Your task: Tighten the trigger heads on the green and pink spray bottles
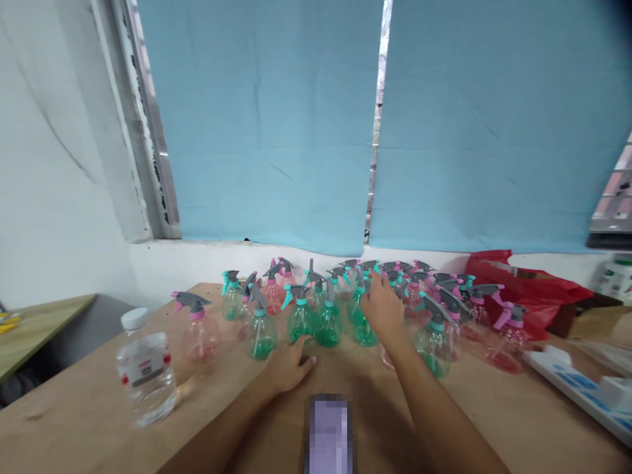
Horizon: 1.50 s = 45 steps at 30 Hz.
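Note:
My left hand rests low on the table with its fingers apart, the fingertips at the base of a green spray bottle with a grey and teal trigger head. Another green spray bottle stands just right of it. My right hand reaches into the group, its fingers closed around the top of a green spray bottle; the hand partly hides that bottle's head. Left of my hands stands one more green spray bottle. A clear one with green at its base stands right of my right forearm.
Several pink and green spray bottles crowd the table toward the wall. A pink spray bottle and a clear water bottle stand at left. At right are a white power strip and a red bag. A pixelated phone-like shape is in front.

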Available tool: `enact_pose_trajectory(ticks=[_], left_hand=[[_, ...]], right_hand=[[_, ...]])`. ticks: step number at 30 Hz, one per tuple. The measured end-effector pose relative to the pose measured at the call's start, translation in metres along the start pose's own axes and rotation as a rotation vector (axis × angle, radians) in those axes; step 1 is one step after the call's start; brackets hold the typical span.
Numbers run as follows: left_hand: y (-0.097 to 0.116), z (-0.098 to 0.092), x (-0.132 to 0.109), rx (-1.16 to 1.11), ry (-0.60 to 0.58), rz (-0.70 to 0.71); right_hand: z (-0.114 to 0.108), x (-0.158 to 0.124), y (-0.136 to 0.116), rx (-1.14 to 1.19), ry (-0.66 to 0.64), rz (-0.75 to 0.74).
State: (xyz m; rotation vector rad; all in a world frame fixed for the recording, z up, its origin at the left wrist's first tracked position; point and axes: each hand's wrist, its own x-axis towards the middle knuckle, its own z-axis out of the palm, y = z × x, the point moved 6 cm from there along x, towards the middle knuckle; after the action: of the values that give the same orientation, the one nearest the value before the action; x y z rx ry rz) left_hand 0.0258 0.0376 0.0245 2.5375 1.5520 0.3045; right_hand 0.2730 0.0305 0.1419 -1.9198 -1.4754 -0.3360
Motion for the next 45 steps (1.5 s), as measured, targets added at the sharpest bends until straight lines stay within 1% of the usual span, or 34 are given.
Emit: enact_pose_trajectory(ticks=[2, 5, 11, 16, 20, 24, 31, 35, 38, 40, 43, 45], left_hand=[[0.001, -0.001, 0.000, 0.008, -0.003, -0.003], [0.002, -0.002, -0.001, 0.013, -0.007, -0.001], [0.002, -0.002, -0.001, 0.000, -0.003, 0.001], [0.003, -0.003, -0.001, 0.010, 0.004, -0.003], [0.004, -0.003, -0.001, 0.018, 0.010, 0.004], [0.003, -0.003, -0.001, 0.008, 0.003, -0.002], [0.002, -0.001, 0.000, 0.023, 0.000, -0.002], [0.000, 0.001, 0.001, 0.031, 0.013, 0.004], [-0.001, 0.004, 0.001, 0.023, 0.009, 0.015], [-0.002, 0.005, 0.001, 0.027, 0.011, 0.022], [-0.001, 0.005, 0.001, 0.045, 0.015, 0.028], [0.000, 0.004, 0.001, 0.054, 0.009, 0.031]], right_hand=[[0.000, 0.000, -0.001, 0.006, -0.078, 0.014], [0.002, -0.001, -0.005, -0.014, -0.176, -0.010], [0.010, -0.004, -0.008, -0.081, -0.292, -0.034], [0.013, -0.004, -0.006, -0.098, -0.310, -0.038], [0.011, -0.004, -0.006, -0.115, -0.311, -0.040], [0.009, -0.006, -0.008, -0.152, -0.344, -0.050], [-0.001, -0.013, -0.020, -0.126, -0.354, -0.097], [0.001, -0.018, -0.033, -0.026, -0.363, -0.164], [0.008, -0.020, -0.042, 0.126, -0.337, -0.194], [0.015, -0.021, -0.046, 0.269, -0.299, -0.185], [0.028, -0.020, -0.049, 0.526, -0.239, -0.131], [0.038, -0.020, -0.049, 0.682, -0.227, -0.089]])
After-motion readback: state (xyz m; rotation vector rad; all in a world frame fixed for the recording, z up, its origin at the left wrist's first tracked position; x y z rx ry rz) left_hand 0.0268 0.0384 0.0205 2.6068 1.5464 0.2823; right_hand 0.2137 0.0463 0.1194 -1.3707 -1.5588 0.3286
